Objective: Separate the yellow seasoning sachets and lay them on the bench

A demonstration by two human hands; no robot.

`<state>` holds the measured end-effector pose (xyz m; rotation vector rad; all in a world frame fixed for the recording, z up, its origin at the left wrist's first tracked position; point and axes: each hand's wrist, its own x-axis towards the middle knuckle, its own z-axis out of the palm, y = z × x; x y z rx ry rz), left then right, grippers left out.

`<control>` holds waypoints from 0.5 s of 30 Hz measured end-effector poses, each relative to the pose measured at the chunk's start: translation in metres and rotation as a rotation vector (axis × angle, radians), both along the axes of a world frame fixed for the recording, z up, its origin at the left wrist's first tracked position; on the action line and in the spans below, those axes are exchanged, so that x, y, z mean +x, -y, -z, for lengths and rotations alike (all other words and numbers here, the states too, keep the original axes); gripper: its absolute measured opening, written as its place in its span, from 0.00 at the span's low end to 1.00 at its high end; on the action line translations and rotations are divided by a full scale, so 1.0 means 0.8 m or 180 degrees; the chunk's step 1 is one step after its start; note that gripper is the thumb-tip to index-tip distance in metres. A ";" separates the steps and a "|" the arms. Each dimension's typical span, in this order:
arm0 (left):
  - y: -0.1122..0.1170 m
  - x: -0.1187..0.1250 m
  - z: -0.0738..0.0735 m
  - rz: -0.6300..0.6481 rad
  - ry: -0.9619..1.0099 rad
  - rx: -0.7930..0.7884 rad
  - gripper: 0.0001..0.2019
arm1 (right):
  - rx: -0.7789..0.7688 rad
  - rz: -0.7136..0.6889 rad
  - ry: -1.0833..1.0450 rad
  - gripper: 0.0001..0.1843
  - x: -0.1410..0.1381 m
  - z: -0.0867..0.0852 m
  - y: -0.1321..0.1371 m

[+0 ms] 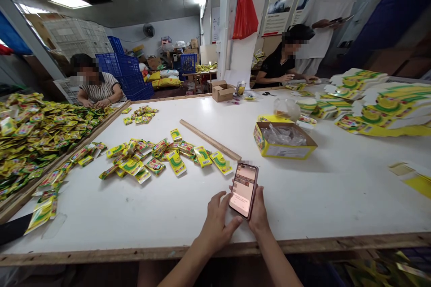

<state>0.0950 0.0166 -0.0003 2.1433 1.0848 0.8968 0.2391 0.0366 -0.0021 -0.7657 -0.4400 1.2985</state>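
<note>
A smartphone [244, 189] with a lit screen is held upright over the near edge of the white table [188, 215]. My right hand [259, 213] is wrapped round its lower right side from behind. My left hand [217, 224] rests beside it with fingers apart, its thumb touching the bottom of the screen. A scatter of yellow-green sachets [158, 157] lies on the table beyond the phone.
A wooden stick [209, 139] lies past the sachets. An open yellow box [284, 140] holding clear bags stands to the right. Flat yellow cartons [380, 103] are stacked far right. A heap of sachets [30, 134] fills the left table. Other people sit and stand at the far edge.
</note>
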 end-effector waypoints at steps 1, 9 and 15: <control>0.001 0.000 0.000 -0.0019 -0.0044 0.0033 0.29 | -0.0009 -0.0016 -0.0017 0.41 0.000 0.000 0.000; 0.002 -0.002 0.000 -0.0107 -0.0250 0.0266 0.22 | -0.0004 0.0013 -0.0029 0.40 0.001 0.000 -0.002; 0.003 -0.003 0.001 -0.0138 -0.0190 0.0325 0.24 | -0.0010 -0.0036 -0.0121 0.41 0.002 0.001 -0.001</control>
